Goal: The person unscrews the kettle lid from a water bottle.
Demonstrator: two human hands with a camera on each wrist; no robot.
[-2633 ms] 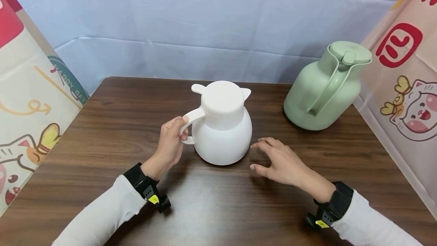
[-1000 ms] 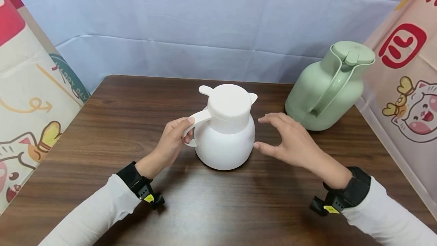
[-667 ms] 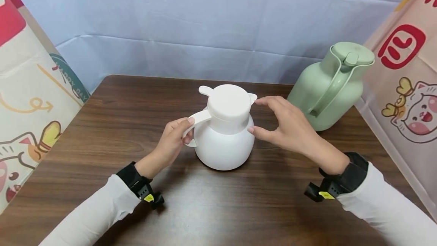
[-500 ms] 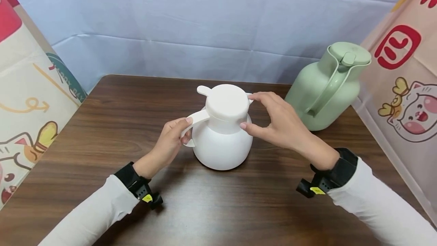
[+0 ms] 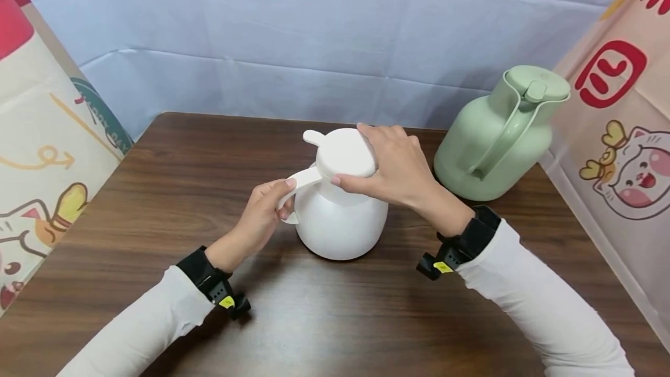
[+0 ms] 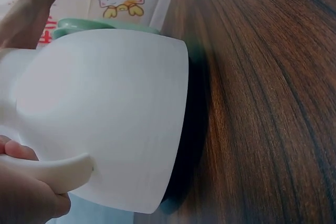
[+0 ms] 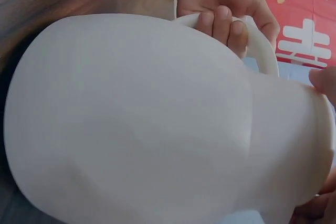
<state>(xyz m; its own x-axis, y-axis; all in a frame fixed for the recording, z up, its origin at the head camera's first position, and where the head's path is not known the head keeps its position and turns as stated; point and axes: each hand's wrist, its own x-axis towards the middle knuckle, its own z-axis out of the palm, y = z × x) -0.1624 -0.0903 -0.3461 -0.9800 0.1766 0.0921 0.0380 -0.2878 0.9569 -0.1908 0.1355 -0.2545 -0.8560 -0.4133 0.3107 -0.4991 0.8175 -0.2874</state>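
A round-bellied white thermal jug [image 5: 340, 228] stands upright on the table, with a thumb tab at the left of its top. My left hand [image 5: 259, 211] grips the jug's handle [image 5: 306, 178], fingers through the loop and thumb on its upper part. Seen from the right wrist, several curled fingers [image 7: 237, 32] of that hand wrap the handle. My right hand [image 5: 395, 167] grasps the jug's lid [image 5: 345, 153] from the right, thumb on the near side and fingers over the far side. The spout is hidden behind this hand.
A tall green thermal jug [image 5: 487, 144] stands at the back right, its handle facing me. The brown wood-grain table [image 5: 209, 150] ends at a pale blue cloth backdrop [image 5: 262, 28]. Printed cartoon sheets [image 5: 633, 150] hang on both sides.
My right hand has risen from beside the jug's belly and moved left onto the lid, closing round it. My left hand keeps its hold on the handle; the jug shifted slightly nearer early on.
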